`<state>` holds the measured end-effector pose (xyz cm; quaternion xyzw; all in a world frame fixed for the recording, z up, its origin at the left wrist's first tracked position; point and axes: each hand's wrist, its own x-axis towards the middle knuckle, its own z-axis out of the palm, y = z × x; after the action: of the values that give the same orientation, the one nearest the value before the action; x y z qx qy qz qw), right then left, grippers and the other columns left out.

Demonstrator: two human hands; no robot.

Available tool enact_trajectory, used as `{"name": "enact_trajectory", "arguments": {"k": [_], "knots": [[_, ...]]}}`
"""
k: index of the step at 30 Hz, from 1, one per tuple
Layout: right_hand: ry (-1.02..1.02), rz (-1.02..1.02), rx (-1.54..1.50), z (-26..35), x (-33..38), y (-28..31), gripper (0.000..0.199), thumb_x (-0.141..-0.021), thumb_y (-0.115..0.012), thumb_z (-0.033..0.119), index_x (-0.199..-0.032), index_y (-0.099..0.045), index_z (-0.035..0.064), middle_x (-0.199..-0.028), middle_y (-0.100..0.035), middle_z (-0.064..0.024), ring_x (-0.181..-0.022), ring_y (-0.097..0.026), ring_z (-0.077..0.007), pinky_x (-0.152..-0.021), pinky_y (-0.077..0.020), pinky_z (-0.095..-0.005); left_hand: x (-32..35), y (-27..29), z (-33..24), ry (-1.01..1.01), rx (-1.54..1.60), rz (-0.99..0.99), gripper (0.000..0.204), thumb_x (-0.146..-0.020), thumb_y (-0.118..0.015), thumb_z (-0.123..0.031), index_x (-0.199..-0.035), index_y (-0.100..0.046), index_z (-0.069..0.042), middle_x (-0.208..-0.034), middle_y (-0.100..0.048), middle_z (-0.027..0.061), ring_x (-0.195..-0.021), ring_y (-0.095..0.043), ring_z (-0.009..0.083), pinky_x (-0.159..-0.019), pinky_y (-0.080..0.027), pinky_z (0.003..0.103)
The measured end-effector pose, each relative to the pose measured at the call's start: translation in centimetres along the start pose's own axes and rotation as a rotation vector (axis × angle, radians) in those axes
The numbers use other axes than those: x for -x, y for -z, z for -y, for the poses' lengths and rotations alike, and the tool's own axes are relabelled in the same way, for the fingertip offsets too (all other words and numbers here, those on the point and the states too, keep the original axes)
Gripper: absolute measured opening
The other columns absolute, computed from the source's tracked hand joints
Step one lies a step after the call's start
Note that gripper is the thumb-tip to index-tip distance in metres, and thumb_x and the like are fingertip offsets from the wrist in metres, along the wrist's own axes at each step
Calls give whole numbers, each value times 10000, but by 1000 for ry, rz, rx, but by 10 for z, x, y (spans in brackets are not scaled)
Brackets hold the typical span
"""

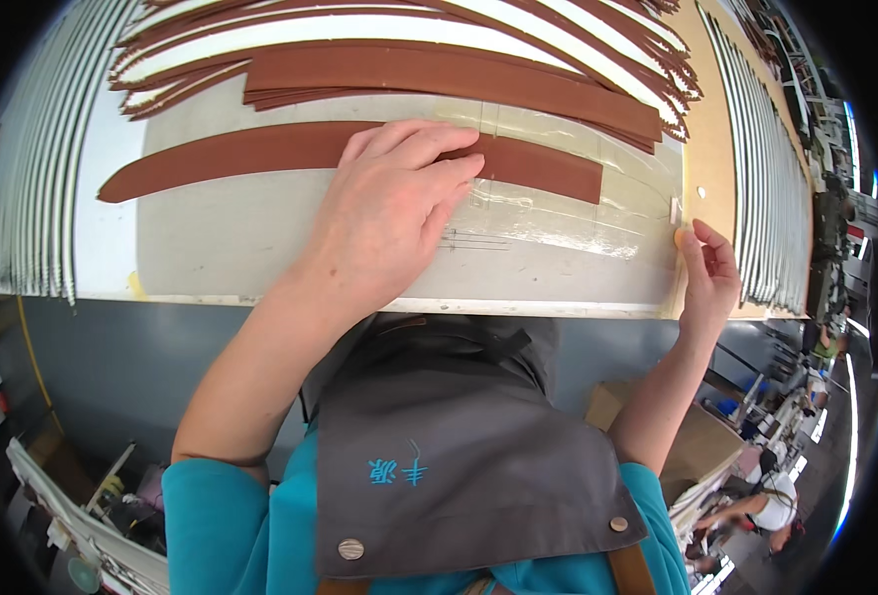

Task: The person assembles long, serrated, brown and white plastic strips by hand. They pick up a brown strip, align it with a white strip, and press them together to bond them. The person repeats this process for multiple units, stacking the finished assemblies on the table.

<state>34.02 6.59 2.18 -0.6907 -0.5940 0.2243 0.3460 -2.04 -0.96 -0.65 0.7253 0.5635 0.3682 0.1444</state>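
Grey apron (459, 446) nearest; left hand (394, 213) spread flat (pressing brown strip (260, 154)); right hand (708, 273) pinching small orange piece (679, 238).

A single head-worn fisheye view looks steeply down from close above onto the bench (260, 248), the person's own apron and forearms filling its lower half.

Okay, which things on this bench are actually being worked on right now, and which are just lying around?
In use: left hand flat on the single brown strip; right hand pinching a small orange piece; clear sheet beneath.

Lying about: stacked brown strips; white strips; cardboard box.
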Motion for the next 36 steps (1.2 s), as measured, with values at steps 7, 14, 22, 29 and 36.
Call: {"name": "enact_trajectory", "arguments": {"k": [7, 14, 22, 29, 36], "knots": [[612, 327, 124, 67, 4, -68, 380, -772, -843, 93, -1114, -695, 20, -1155, -637, -85, -1037, -610, -259, -901, -505, -374, 1, -5, 5, -25, -67, -35, 187, -919, -694, -132, -1084, -766, -80, -1241, -697, 30, -1205, -602, 263, -1009, -445, 422], [375, 536, -94, 70, 2, -66, 334, -754, -847, 45, -976, -599, 30, -912, -617, -17, -900, -617, -147, -831, -488, -292, -19, 0, -23, -11, -197, -56, 553, -809, -789, -123, -1334, -619, -90, -1153, -681, 74, -1153, -598, 282, -1047, -415, 440], [229, 774, -1648, 62, -21, -16, 639, -1008, -639, 323, -1525, -417, 19, -1486, -546, -187, -1373, -527, -293, -1180, -383, -479, -116, 29, -101, 109, 749, 8, 198, -881, -703, -28, -1076, -711, 6, -869, -700, 109, -811, -682, 215, -782, -536, 351], [517, 642, -705, 143, 40, -102, 752, -776, -858, 83, -1449, -524, 55, -1247, -658, -67, -1189, -593, -197, -1053, -464, -357, -153, 136, -112, -310, 1635, -481, 144, -1017, -607, -52, -1093, -542, 53, -819, -568, 68, -706, -567, 146, -749, -522, 308], [648, 765, -479, 125, 23, -66, 345, -828, -820, 53, -1157, -717, 71, -1002, -685, -22, -928, -620, -131, -873, -496, -319, -29, 177, -3, 30, 1824, -941, 165, -1029, -623, -107, -1121, -524, -15, -721, -461, 16, -663, -493, 138, -700, -493, 272]]}}
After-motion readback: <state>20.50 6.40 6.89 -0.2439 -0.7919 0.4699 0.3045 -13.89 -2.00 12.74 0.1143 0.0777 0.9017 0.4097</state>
